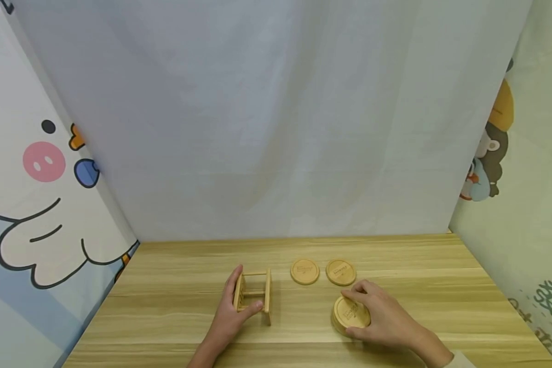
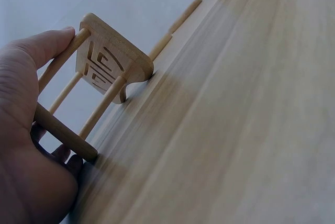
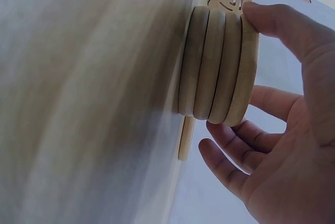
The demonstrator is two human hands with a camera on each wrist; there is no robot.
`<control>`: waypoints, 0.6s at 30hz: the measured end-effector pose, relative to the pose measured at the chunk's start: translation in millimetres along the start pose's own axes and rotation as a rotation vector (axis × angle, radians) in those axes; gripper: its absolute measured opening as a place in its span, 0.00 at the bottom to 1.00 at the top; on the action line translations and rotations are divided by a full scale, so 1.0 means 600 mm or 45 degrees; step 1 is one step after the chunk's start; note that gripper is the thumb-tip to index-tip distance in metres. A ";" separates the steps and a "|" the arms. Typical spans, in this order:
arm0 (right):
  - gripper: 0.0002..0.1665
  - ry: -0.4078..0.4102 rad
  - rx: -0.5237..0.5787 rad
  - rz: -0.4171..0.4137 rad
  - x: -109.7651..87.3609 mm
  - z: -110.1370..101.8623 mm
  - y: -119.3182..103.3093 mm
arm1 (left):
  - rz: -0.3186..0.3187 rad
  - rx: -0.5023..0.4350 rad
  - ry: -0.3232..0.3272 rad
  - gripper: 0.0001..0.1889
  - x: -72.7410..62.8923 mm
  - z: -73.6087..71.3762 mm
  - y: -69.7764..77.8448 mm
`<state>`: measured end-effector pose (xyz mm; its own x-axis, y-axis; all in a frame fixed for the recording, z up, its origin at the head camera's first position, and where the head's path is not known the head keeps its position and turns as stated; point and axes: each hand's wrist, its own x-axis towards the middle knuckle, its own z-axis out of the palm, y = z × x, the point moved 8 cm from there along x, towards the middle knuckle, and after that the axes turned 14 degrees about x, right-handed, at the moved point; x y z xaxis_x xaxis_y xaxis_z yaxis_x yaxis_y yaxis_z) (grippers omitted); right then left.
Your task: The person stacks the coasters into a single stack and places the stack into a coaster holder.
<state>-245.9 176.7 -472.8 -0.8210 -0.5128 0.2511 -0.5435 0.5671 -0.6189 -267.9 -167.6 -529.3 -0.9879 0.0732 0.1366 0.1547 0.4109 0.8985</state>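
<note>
My left hand [image 1: 225, 321] grips a small wooden coaster holder [image 1: 268, 292], its two slatted end panels joined by thin round rods. In the left wrist view the thumb lies along a top rod, the other fingers behind the near panel, and the cut-out far panel [image 2: 132, 60] stands on the table. To the right, my right hand [image 1: 390, 318] pinches the top coaster [image 1: 351, 311] of a stack of several round wooden coasters. The right wrist view shows the stack [image 3: 215, 67] edge-on, thumb at one rim and fingers at the opposite side.
Two loose wooden coasters lie flat behind the stack, one at left [image 1: 305, 271] and one at right [image 1: 341, 272]. The wood-grain table [image 1: 184, 276] ends at a pale curtain [image 1: 276, 153]. Printed cloth panels [image 1: 50, 214] flank both sides.
</note>
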 end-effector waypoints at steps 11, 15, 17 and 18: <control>0.48 -0.020 -0.004 -0.012 0.000 0.001 0.001 | 0.039 0.015 0.009 0.56 0.001 0.001 0.001; 0.48 -0.023 0.002 -0.011 0.000 0.001 0.003 | 0.073 0.040 0.017 0.55 0.001 0.001 0.001; 0.48 -0.024 0.003 -0.013 0.000 0.001 0.002 | 0.084 0.056 0.023 0.55 0.000 -0.001 0.000; 0.48 -0.023 0.002 -0.015 0.000 0.001 0.000 | 0.081 0.044 0.023 0.55 0.000 -0.001 -0.001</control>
<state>-246.1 176.5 -473.2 -0.8110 -0.5313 0.2449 -0.5530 0.5596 -0.6173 -268.0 -168.4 -529.5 -0.9760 0.0841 0.2010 0.2174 0.4371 0.8727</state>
